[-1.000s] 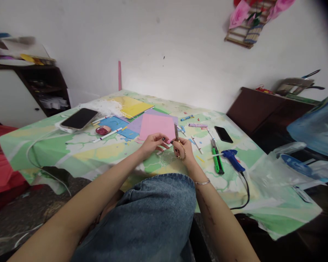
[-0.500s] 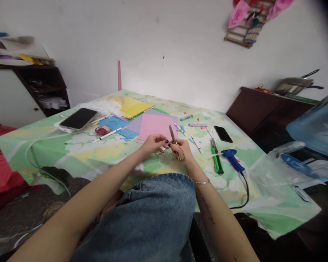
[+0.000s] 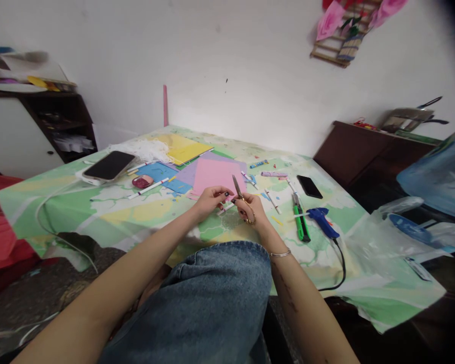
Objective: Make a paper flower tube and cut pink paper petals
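Note:
My right hand point(image 3: 252, 208) is closed around a pair of scissors point(image 3: 238, 188) with gold handles; the blades point up and away from me. Close by on the left, my left hand point(image 3: 212, 200) has its fingertips pinched together, and what they hold, if anything, is too small to name. The fingertips of both hands nearly meet. Beneath them a short white stick point(image 3: 224, 209) lies on the tablecloth. Just beyond the hands is a sheet of pink paper point(image 3: 217, 174), on top of purple paper point(image 3: 187, 173).
At right lie a green box cutter point(image 3: 301, 222), a blue glue gun point(image 3: 325, 222) with its cord, a black phone point(image 3: 310, 186) and a clear plastic bag point(image 3: 379, 237). Leftward are blue paper point(image 3: 157, 171), a yellow sheet point(image 3: 187, 149), white string point(image 3: 147, 150) and a larger phone point(image 3: 109, 165).
The scissors have tilted to the left, from nearly upright, with my right hand turning slightly. A small pink bit seen at the fingertips earlier is hard to see now.

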Action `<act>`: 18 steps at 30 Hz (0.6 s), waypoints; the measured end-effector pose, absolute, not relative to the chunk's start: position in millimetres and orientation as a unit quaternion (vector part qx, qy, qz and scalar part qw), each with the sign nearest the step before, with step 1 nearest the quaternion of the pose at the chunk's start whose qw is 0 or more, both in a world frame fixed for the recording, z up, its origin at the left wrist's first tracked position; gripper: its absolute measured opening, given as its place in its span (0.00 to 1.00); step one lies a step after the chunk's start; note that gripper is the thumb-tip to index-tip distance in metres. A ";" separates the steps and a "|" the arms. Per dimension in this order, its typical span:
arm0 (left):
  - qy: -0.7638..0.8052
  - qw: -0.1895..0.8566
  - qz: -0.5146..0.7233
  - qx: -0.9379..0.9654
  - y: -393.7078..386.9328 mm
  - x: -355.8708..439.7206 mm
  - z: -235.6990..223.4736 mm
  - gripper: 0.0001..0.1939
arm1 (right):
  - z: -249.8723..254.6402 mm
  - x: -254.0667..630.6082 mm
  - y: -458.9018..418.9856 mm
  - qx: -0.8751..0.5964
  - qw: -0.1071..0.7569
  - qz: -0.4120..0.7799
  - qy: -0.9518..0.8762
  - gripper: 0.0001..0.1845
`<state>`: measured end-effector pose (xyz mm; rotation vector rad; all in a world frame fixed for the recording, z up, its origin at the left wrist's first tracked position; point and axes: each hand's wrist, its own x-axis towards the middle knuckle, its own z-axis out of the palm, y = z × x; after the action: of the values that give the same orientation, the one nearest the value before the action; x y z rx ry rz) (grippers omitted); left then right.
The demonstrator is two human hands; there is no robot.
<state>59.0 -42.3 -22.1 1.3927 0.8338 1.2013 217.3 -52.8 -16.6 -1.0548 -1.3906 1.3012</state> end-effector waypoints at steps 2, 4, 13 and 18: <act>0.353 0.530 0.506 0.582 -43.0 59.8 -21.3 0.12 | -18.5 216.8 -51.7 -0.434 0.457 0.528 -0.570 0.14; 0.355 0.529 0.505 0.581 -43.8 60.7 -20.6 0.13 | -19.6 216.0 -51.3 -0.440 0.450 0.524 -0.574 0.14; 0.364 0.524 0.506 0.581 -45.6 61.3 -18.9 0.15 | -16.1 214.6 -54.1 -0.438 0.469 0.517 -0.566 0.13; 0.364 0.521 0.501 0.587 -44.7 62.6 -20.4 0.15 | -19.1 214.4 -51.2 -0.443 0.449 0.515 -0.580 0.13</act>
<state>62.6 -44.7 -20.4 1.4079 0.8715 1.2014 214.4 -51.2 -19.1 -1.0957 -1.4355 1.2742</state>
